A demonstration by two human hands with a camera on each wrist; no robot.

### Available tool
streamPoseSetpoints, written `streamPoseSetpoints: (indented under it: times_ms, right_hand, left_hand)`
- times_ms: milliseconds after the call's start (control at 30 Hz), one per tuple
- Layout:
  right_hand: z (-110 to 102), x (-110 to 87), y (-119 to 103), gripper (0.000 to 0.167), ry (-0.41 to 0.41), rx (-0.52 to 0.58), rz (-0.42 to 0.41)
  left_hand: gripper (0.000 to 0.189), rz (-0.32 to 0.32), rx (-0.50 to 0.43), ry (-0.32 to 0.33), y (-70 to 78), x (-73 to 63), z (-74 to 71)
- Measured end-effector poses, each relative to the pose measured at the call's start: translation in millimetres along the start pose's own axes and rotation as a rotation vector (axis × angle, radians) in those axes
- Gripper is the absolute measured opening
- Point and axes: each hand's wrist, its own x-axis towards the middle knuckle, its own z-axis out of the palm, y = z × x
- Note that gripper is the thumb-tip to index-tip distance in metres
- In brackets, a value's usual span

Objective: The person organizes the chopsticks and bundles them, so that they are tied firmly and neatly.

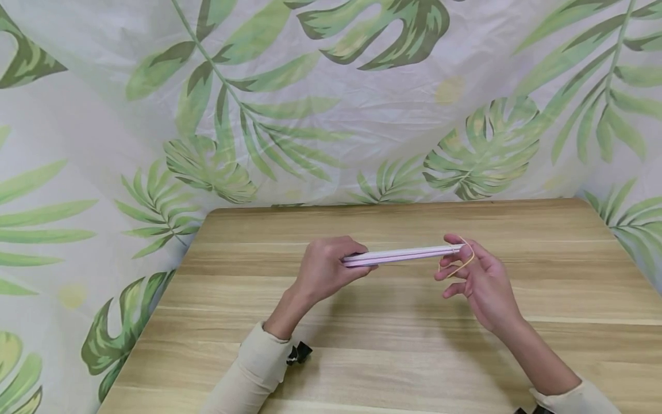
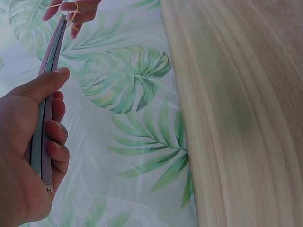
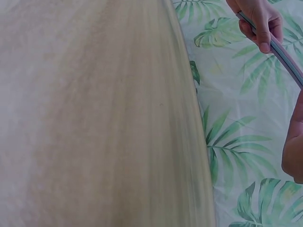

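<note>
So the left hand (image 1: 331,267) has a solid grip on this slim bundle of strips (image 1: 408,253), thumb on one side and fingers curled round the other. Say the tabletop (image 1: 388,356) is a clock with 12 at the far edge: left hand's at roughly 10 or 11, right hand (image 1: 486,282) near 2 or 3, and the bundle's held up over the wood between them, pretty level, pointing toward 3.

The right fingers are bent and a bit spread, with a thin yellow band (image 1: 473,253) looped over them right at the bundle's end. Can't tell if the thumb's pinching that end too. Left wrist cam has those fingers up near 11 o'clock, plus grey-green and mauve strips with a dark line between. Right wrist cam only catches the bundle around 2.

Also there's a little black thing (image 1: 300,352) by the cream left sleeve (image 1: 264,359), at about 8, and a leaf-print cloth (image 1: 362,126) behind everything past 12.
</note>
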Motion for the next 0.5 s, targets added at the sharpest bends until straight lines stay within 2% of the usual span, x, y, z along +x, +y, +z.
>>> streamPoseSetpoints:
  times_ms: [133, 300, 500]
  right_hand:
    - [0.0, -0.4, 1.3, 0.027, 0.028, -0.035, 0.024]
    - [-1.5, -0.6, -0.2, 0.024, 0.061, -0.09, 0.055]
    - [-2.5, 0.7, -6.4, 0.023, 0.064, -0.122, 0.064]
  left_hand:
    - [0.018, 0.025, 0.014, -0.019, -1.3, 0.0, 0.4]
    - [0.02, 0.027, 0.03, -0.024, -2.1, -0.2, 0.6]
    - [0.02, 0.027, 0.047, -0.028, -4.0, -1.0, 0.6]
